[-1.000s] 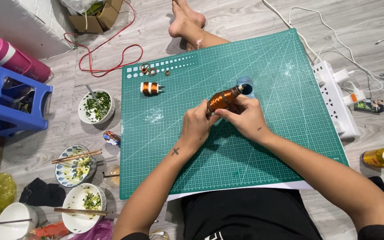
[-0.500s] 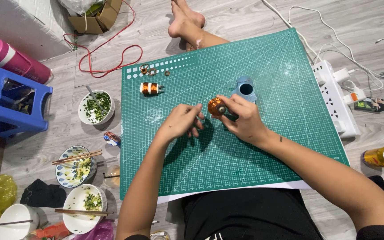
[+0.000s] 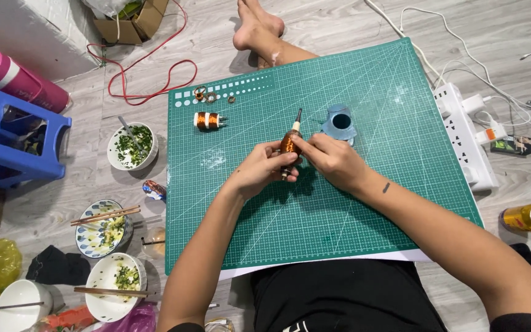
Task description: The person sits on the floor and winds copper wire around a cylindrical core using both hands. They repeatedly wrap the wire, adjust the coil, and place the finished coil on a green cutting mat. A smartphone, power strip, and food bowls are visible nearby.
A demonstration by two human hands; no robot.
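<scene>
Fingers of both hands are closing round one copper-wound coil on a dark shaft (image 3: 289, 145), held over the middle of the green cutting mat (image 3: 364, 227). The left hand (image 3: 259, 169) is pinching its lower end; the right hand (image 3: 333, 161) is gripping its side. One second coil (image 3: 208, 120) is lying alone near the mat's top left corner. One yellow can (image 3: 528, 217) is lying on the floor to the right, and one pink bottle (image 3: 16, 80) is lying far left.

Grey wood floor (image 3: 351, 24) carries green cutting mat (image 3: 364, 221), bowls (image 3: 131, 146), power strip (image 3: 462, 132).
</scene>
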